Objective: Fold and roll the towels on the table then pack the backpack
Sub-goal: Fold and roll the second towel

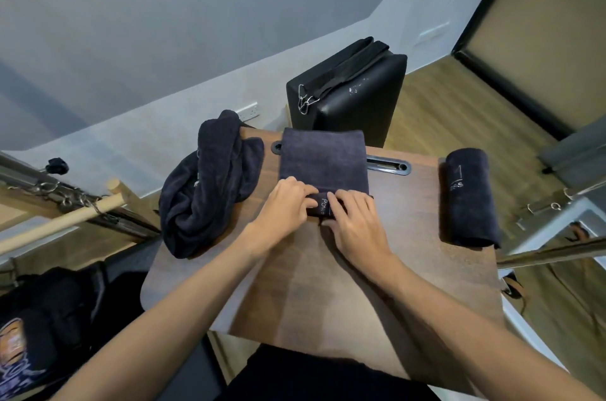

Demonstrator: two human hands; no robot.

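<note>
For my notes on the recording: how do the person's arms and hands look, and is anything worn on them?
Both forearms are bare, with no sleeves in view. The left hand and right hand wear no gloves, and no rings, watch or bracelet can be seen.

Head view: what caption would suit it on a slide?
Both hands rolling a folded dark towel on the wooden table.

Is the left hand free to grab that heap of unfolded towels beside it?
Probably not yet: the left hand is gripping the towel being rolled, together with the right hand. Nothing lies between it and the heap of unfolded towels.
</note>
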